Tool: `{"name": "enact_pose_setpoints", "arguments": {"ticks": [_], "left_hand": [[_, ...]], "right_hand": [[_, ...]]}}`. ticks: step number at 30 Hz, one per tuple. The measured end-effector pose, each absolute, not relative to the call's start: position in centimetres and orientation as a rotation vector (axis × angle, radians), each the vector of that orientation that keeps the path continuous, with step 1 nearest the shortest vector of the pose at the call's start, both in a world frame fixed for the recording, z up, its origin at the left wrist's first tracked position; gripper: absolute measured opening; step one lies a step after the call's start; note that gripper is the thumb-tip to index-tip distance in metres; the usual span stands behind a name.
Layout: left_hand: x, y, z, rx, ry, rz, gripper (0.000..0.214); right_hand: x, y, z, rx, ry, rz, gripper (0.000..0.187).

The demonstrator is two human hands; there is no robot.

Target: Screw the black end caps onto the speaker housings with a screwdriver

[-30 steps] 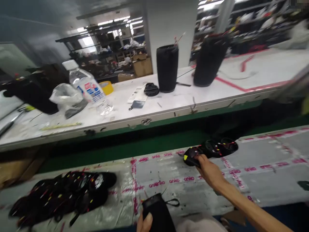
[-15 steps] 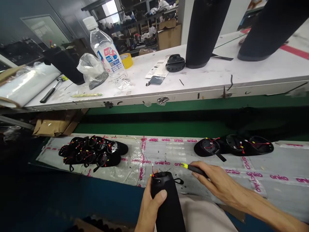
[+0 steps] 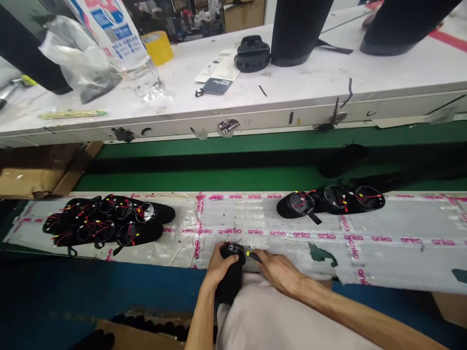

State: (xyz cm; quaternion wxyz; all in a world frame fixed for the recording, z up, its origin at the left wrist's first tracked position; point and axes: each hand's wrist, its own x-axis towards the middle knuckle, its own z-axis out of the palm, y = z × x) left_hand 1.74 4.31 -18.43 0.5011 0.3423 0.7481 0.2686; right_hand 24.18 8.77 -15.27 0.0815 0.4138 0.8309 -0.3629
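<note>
The black cylinder (image 3: 229, 284) stands at the near edge of the bench, against the person's lap. The left hand (image 3: 219, 265) is wrapped round its top. The right hand (image 3: 279, 272) pinches a thin yellow-tipped piece (image 3: 250, 254) right at that top. Under them lies a clear plastic sheet (image 3: 383, 262) taped with pink strips (image 3: 277, 233) reading "anko". Black wired caps (image 3: 105, 223) are heaped to the left, and three more caps (image 3: 328, 201) lie to the right. A sticker (image 3: 228, 126) on the far bench's edge bears a CE mark.

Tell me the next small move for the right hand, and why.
Probably ease the yellow-tipped part into the top of the black cylinder: the left hand wraps the cylinder, and the right hand holds the part right at that end.
</note>
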Motion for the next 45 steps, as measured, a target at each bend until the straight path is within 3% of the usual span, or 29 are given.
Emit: {"name": "enact_pose_setpoints", "arguments": {"ticks": [7, 40, 45], "left_hand": [[3.9, 1.8, -18.7, 1.038, 2.033, 0.558, 0.072], [4.4, 1.0, -19.3, 1.324, 2.121, 0.414, 0.066], [4.9, 1.2, -19.2, 1.396, 2.145, 0.358, 0.088]], "right_hand": [[23.8, 9.2, -15.9, 1.214, 2.398, -1.073, 0.039], [22.7, 9.3, -15.2, 1.096, 2.294, -0.895, 0.035], [22.3, 8.6, -15.4, 1.087, 2.294, -0.819, 0.032]]}}
